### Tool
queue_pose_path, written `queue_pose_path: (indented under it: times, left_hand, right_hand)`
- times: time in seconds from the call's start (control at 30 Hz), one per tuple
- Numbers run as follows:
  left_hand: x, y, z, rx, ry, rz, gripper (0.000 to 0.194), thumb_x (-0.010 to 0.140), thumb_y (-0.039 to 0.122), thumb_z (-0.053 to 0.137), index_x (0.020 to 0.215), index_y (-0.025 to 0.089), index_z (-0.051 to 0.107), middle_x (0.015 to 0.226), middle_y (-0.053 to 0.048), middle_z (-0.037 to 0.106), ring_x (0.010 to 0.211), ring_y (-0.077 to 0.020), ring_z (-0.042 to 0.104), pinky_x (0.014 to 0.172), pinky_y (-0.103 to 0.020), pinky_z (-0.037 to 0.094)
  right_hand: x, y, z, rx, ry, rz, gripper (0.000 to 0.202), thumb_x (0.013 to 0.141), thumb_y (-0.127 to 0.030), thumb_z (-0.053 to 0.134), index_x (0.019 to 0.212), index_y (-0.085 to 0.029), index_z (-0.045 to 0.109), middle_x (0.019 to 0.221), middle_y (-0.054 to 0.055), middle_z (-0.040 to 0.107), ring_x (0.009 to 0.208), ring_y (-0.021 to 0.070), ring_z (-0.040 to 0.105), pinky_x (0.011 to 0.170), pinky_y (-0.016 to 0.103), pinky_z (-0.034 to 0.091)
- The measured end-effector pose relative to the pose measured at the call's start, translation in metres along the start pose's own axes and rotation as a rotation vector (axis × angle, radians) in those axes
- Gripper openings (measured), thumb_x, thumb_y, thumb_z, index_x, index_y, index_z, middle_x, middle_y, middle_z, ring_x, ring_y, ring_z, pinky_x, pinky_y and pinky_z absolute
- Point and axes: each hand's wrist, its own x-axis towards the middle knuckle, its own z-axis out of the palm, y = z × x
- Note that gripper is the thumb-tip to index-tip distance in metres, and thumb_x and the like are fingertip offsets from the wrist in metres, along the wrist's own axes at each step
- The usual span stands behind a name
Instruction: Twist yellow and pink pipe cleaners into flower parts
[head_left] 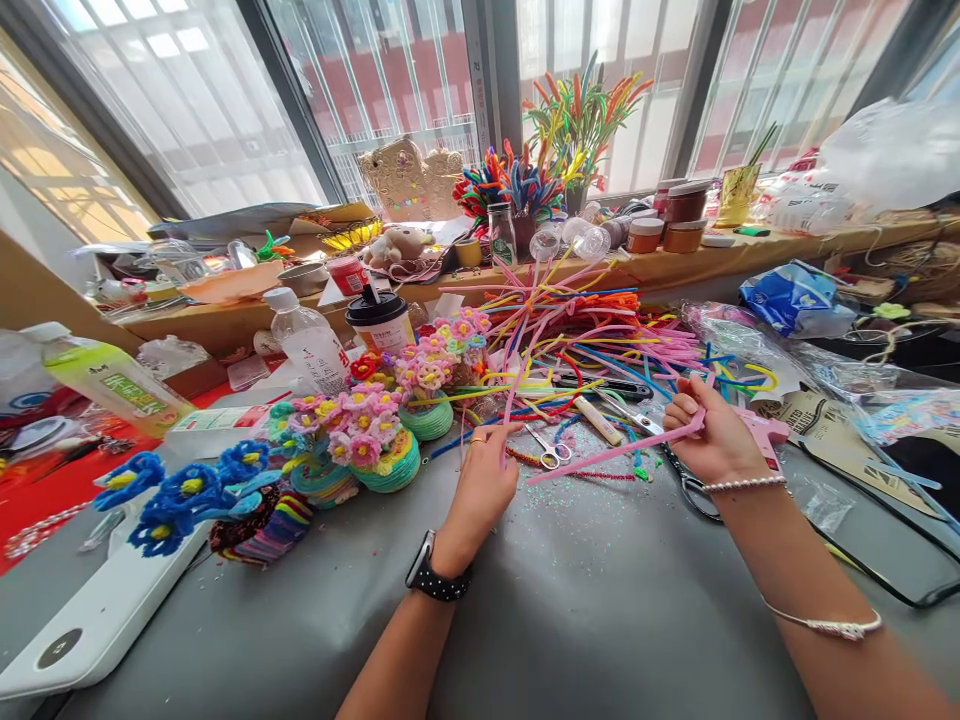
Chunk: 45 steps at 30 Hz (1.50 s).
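Observation:
Pink pipe cleaners (581,465) stretch from my right hand (701,435), whose fingers are closed around their bent end. My left hand (487,480), with a dark watch at its wrist, is closed in a pinch on a pink pipe cleaner (513,392) that rises above the fingers. Small scissors (556,448) with pale handles lie between the hands. Behind them spreads a pile of pink, yellow, red and blue pipe cleaners (600,335). Left of my left hand stand pots of fuzzy pink flowers (365,425), with blue flowers (191,490) farther left.
A lidded cup (381,322), a clear bottle (307,340) and a green drink bottle (112,380) stand at the left. Larger scissors (697,490) lie under my right hand. Plastic packaging (862,380) covers the right side. Jars (645,235) line the ledge by the window.

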Motion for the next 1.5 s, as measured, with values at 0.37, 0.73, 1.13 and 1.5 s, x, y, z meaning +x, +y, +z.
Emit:
queue_pose_path:
  times: [0.37, 0.73, 1.13, 1.5]
  left_hand:
    - [-0.005, 0.017, -0.008, -0.229, 0.174, 0.153, 0.033, 0.081, 0.038, 0.037, 0.092, 0.018, 0.062, 0.106, -0.008, 0.056, 0.102, -0.0192, 0.048, 0.091, -0.034, 0.033]
    - [-0.01, 0.022, -0.002, -1.027, -0.263, -0.166, 0.077, 0.066, 0.072, 0.018, 0.083, 0.01, 0.06, 0.058, -0.009, 0.062, 0.041, -0.0121, 0.053, 0.037, -0.021, 0.035]
    - [-0.009, 0.023, -0.003, -0.659, -0.072, -0.098, 0.032, 0.069, 0.037, 0.057, 0.094, 0.016, 0.058, 0.075, -0.003, 0.061, 0.046, -0.0049, 0.045, 0.045, -0.017, 0.038]
    - [-0.013, 0.024, 0.003, -0.357, -0.357, 0.171, 0.026, 0.077, 0.035, 0.046, 0.078, 0.018, 0.065, 0.068, -0.003, 0.062, 0.057, -0.0115, 0.05, 0.056, -0.022, 0.039]
  right_hand:
    - [-0.002, 0.003, 0.002, -0.103, -0.023, -0.081, 0.022, 0.076, -0.028, 0.052, 0.059, -0.015, 0.049, 0.032, -0.008, 0.04, 0.028, 0.002, 0.029, 0.028, 0.012, 0.024]
    - [-0.001, 0.001, 0.0, -0.328, 0.022, -0.363, 0.026, 0.065, -0.039, 0.061, 0.058, -0.015, 0.053, 0.035, -0.006, 0.046, 0.029, 0.0031, 0.036, 0.028, 0.014, 0.025]
    - [-0.014, 0.002, 0.005, -0.477, -0.138, -0.554, 0.024, 0.072, -0.041, 0.056, 0.064, -0.018, 0.054, 0.038, -0.006, 0.047, 0.033, 0.0044, 0.036, 0.03, 0.017, 0.022]
    - [-0.015, -0.011, 0.008, -0.067, -0.273, -0.255, 0.024, 0.072, -0.039, 0.058, 0.058, -0.019, 0.054, 0.039, -0.007, 0.038, 0.034, 0.0029, 0.026, 0.03, 0.014, 0.025]
